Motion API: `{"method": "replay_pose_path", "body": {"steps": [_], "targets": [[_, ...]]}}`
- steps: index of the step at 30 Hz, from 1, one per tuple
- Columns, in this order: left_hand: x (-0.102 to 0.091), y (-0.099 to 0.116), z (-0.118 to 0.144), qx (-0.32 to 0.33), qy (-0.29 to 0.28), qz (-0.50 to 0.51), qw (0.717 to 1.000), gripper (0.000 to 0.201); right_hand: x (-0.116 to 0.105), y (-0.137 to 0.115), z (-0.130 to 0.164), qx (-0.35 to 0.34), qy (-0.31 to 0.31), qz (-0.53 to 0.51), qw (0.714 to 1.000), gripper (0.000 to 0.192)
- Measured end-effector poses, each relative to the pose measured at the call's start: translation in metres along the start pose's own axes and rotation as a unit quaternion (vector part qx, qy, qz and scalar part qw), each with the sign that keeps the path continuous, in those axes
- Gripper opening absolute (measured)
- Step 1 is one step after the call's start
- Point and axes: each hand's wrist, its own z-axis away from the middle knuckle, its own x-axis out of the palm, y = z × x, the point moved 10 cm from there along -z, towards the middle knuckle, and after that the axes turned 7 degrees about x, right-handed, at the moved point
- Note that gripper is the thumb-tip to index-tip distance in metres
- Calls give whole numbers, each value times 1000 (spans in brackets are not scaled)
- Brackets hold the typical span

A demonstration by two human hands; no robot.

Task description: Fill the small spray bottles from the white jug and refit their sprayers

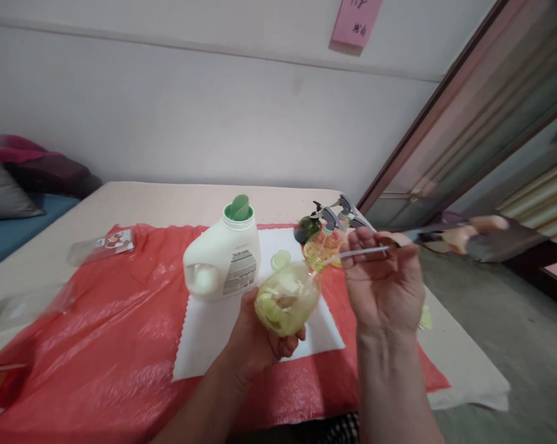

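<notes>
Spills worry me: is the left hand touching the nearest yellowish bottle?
Touching: in the head view, the left hand cradles the yellowish bottle from its side and underneath.

Single head view, set above the near side of the table (467, 361), facing forward and down towards the wall (167, 111), with left hand (251, 339) and right hand (384, 287) close below and floor (467, 296) at right.
</notes>
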Motion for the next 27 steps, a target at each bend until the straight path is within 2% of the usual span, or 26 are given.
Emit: {"method": "replay_pose_path", "body": {"steps": [3, 5, 7, 8, 10, 11, 13, 16, 18, 20, 23, 25, 27], "targets": [[3, 29, 3, 84, 2, 0, 996, 67, -22, -35, -1, -63, 39, -20, 997, 24], [6, 48, 8, 128, 2, 2, 992, 66, -33, -50, -3, -92, 56, -12, 994, 22], [10, 63, 14, 156, -9, -13, 988, 69, -40, -52, -7, -102, 68, 47, 991, 19], [12, 69, 17, 168, -16, -27, 985, 72, -41, -44, -10, -91, 65, 105, 988, 21], [15, 80, 22, 194, -19, -59, 979, 77, -39, -11, -20, -30, 35, 263, 964, 27], [15, 85, 24, 209, -14, -73, 975, 78, -39, 15, -24, 15, 7, 347, 938, 29], [15, 92, 28, 237, 2, -97, 967, 75, -43, 70, -26, 103, -53, 481, 869, 29], [14, 96, 31, 256, 26, -146, 955, 72, -53, 122, -23, 152, -83, 546, 820, 21], [10, 98, 32, 265, 56, -191, 943, 69, -54, 134, -19, 154, -81, 563, 808, 24], [8, 100, 33, 277, 73, -231, 930, 65, -49, 127, -16, 142, -71, 573, 804, 26], [18, 101, 30, 301, 45, -271, 913, 66, -24, 105, -9, 120, -92, 556, 817, 27], [27, 103, 30, 328, 31, -296, 896, 70, -2, 103, 3, 158, -145, 473, 855, 37], [32, 108, 33, 367, 44, -326, 870, 74, 21, 114, 21, 234, -206, 318, 895, 47]]}}
